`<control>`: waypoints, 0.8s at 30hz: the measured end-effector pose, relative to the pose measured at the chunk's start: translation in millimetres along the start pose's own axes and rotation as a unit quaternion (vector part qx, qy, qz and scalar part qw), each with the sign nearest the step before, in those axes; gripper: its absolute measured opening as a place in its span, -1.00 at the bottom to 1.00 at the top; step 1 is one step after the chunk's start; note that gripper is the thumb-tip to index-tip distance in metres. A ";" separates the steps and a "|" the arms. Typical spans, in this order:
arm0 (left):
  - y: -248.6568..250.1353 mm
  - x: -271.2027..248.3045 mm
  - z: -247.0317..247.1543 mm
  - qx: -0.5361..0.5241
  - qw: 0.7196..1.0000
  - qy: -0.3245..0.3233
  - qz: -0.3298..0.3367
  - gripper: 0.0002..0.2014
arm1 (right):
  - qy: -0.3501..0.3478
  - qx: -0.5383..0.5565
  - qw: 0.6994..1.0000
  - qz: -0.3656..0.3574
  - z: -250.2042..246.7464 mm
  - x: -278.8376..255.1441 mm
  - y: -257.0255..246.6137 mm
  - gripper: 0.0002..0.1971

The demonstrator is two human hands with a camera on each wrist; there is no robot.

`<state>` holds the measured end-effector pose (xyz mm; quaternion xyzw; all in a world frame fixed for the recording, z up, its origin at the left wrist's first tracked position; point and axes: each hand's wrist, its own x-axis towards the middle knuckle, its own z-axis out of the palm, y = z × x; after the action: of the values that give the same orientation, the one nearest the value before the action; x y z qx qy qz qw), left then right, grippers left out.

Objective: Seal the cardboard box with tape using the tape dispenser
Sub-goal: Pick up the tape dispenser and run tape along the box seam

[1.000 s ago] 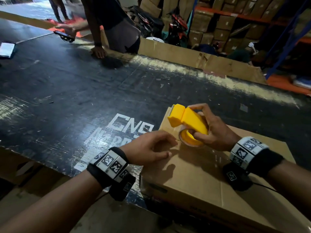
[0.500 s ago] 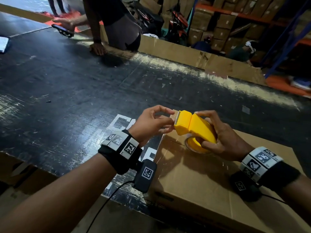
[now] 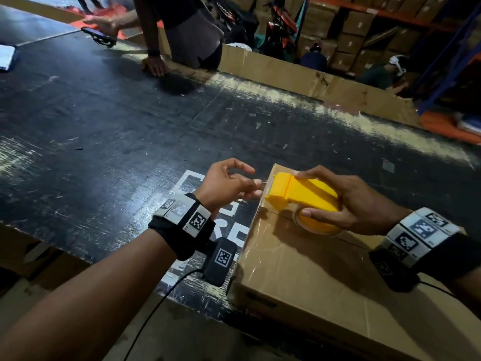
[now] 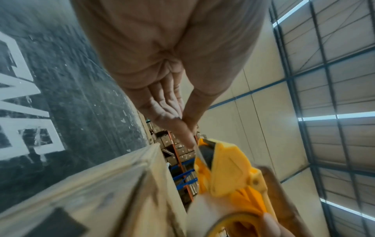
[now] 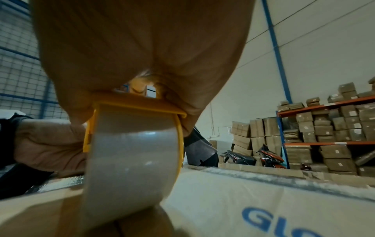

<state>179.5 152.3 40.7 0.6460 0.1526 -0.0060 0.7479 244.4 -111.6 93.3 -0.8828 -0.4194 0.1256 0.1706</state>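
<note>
A brown cardboard box (image 3: 299, 269) lies on the near right of the black table (image 3: 130, 126). My right hand (image 3: 303, 194) grips the yellow tape dispenser (image 3: 309, 194) just above the box's far left corner, thumb on the roll's yellow hub. The clear tape roll (image 5: 131, 144) fills the right wrist view, over the box top (image 5: 223, 200). My left hand (image 3: 256, 183) reaches the dispenser's front, thumb and fingertip pinching the tape end at the blade. In the left wrist view the fingertips (image 4: 190, 137) meet the dispenser (image 4: 227, 168) mouth beside the box (image 4: 101, 184) edge.
Another person (image 3: 187, 29) leans on the table's far side, one hand flat, the other holding a phone (image 3: 99, 37). A long cardboard sheet (image 3: 286, 71) stands along the far edge. Shelves of boxes (image 3: 351, 27) and seated people fill the background.
My left hand lifted off the box top and came up to the dispenser's front. The dispenser tilted flatter and now sits lower, near the box's far left corner.
</note>
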 end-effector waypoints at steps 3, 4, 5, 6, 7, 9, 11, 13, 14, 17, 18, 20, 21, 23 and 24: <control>-14.3 -1.7 -13.7 -0.013 0.999 0.022 -0.020 -0.62 | -0.038 -0.016 0.999 -0.002 -7.4 1.0 -3.2 -0.28; -20.7 -2.3 -16.7 -0.016 0.999 0.026 -0.026 -0.64 | -0.050 -0.024 0.998 -0.005 -7.9 3.3 -4.9 -0.28; -27.0 -2.6 -18.7 -0.021 0.999 0.028 -0.029 -0.66 | -0.061 -0.031 0.998 -0.007 -8.0 6.4 -7.2 -0.27; -32.5 -2.7 -20.0 -0.028 0.999 0.029 -0.032 -0.68 | -0.070 -0.036 0.997 -0.006 -7.6 9.6 -9.2 -0.27; -36.8 -2.4 -21.4 -0.037 0.998 0.029 -0.033 -0.69 | -0.077 -0.038 0.996 -0.005 -7.4 12.6 -11.0 -0.28; -43.4 -1.2 -22.5 -0.051 0.998 0.028 -0.040 -0.69 | -0.089 -0.045 0.995 -0.004 -7.4 16.6 -12.8 -0.28; -48.8 1.2 -22.8 -0.060 0.997 0.027 -0.050 -0.67 | -0.102 -0.049 0.994 -0.001 -8.1 19.0 -14.8 -0.28; -54.3 1.8 -20.3 -0.072 0.995 0.021 -0.062 -0.68 | -0.110 -0.050 0.993 0.005 -8.8 19.8 -16.9 -0.25; -57.3 1.7 -18.3 -0.077 0.994 0.013 -0.071 -0.68 | -0.111 -0.053 0.992 0.006 -9.1 20.0 -17.7 -0.24; -67.2 0.6 -10.7 -0.065 0.994 0.000 -0.088 -0.64 | -0.118 -0.055 0.991 0.016 -9.6 20.7 -21.3 -0.24; -70.2 2.0 -8.3 -0.015 0.998 0.008 -0.068 -0.62 | -0.119 -0.057 0.991 0.016 -9.6 21.0 -22.1 -0.25; -76.6 7.7 -7.8 0.193 0.981 0.033 0.001 -0.61 | -0.119 -0.058 0.991 0.016 -9.7 21.6 -21.2 -0.26; -79.5 9.1 -8.9 0.297 0.953 0.047 0.031 -0.61 | -0.119 -0.057 0.991 0.019 -9.8 21.7 -21.2 -0.26; -83.5 6.8 -13.8 0.339 0.936 0.048 0.080 -0.60 | -0.120 -0.060 0.991 0.022 -9.5 21.6 -21.5 -0.27; -85.9 4.5 -16.2 0.310 0.944 0.016 0.109 -0.56 | -0.119 -0.061 0.991 0.021 -9.1 21.5 -21.2 -0.26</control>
<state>162.5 154.7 -45.1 0.8588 0.0840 0.0393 0.5039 246.2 -84.1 108.5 -0.8788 -0.4249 0.2079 0.0628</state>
